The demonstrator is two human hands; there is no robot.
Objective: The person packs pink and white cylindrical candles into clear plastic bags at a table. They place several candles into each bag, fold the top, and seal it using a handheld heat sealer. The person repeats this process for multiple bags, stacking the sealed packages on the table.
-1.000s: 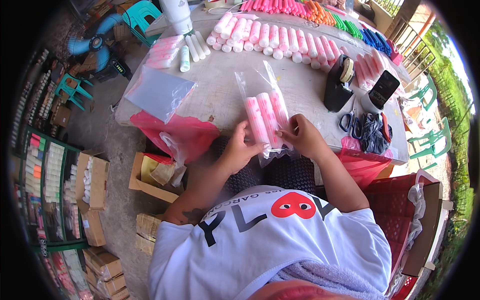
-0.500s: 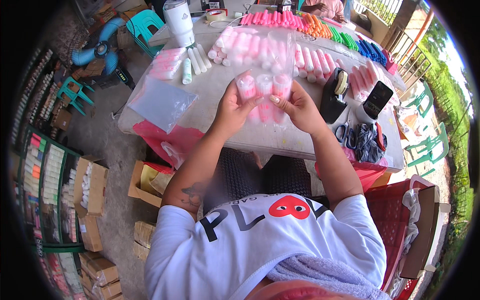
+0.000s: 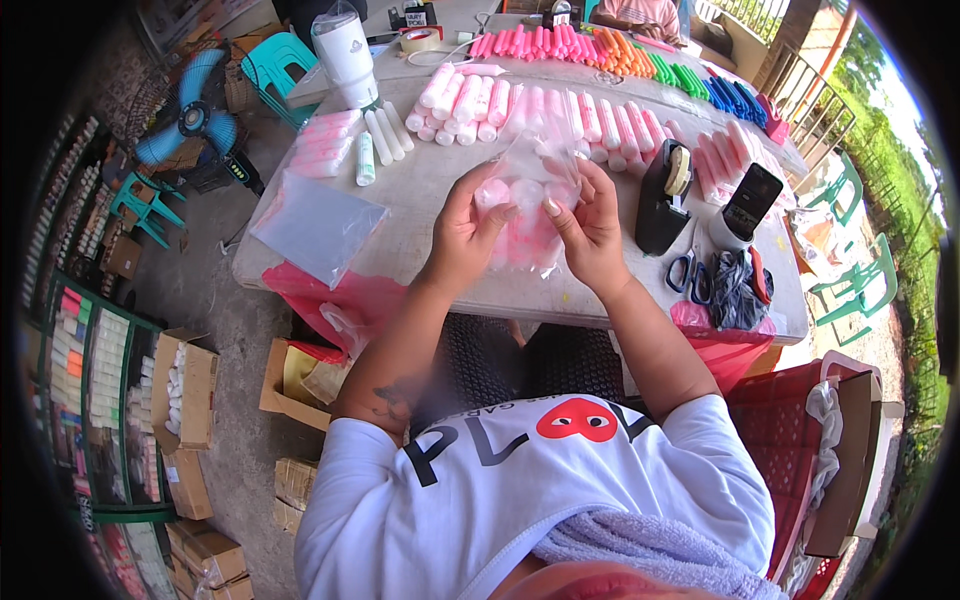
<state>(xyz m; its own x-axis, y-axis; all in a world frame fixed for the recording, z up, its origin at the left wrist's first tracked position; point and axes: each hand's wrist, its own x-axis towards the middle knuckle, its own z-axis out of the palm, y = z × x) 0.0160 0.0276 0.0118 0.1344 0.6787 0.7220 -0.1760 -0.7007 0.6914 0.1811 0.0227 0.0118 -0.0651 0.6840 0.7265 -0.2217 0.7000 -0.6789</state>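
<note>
Between both hands, above the near edge of the white table (image 3: 430,215), is a clear plastic bag (image 3: 525,245) with several pink-and-white tubes in it. My left hand (image 3: 464,230) is closed on the bag's left side, thumb across the front. On the opposite side my right hand (image 3: 596,228) grips it too, its thumb near the rounded tube tops. The bag's upper part stands loose above the tubes. Behind it lie piled pink-and-white tubes (image 3: 465,103). A stack of flat clear bags (image 3: 318,228) rests left of my left hand.
A black tape dispenser (image 3: 662,200), blue-handled scissors (image 3: 688,277), a phone (image 3: 752,202) and a crumpled black bag (image 3: 738,290) sit at right. A white tumbler (image 3: 345,58) stands far left. Pink, orange, green and blue sticks (image 3: 628,55) line the back, near another person (image 3: 640,14).
The tubes in the bag have tilted, their tops now facing more toward me. Both hands have come slightly lower, and the bag's upper part has folded down from its upright position.
</note>
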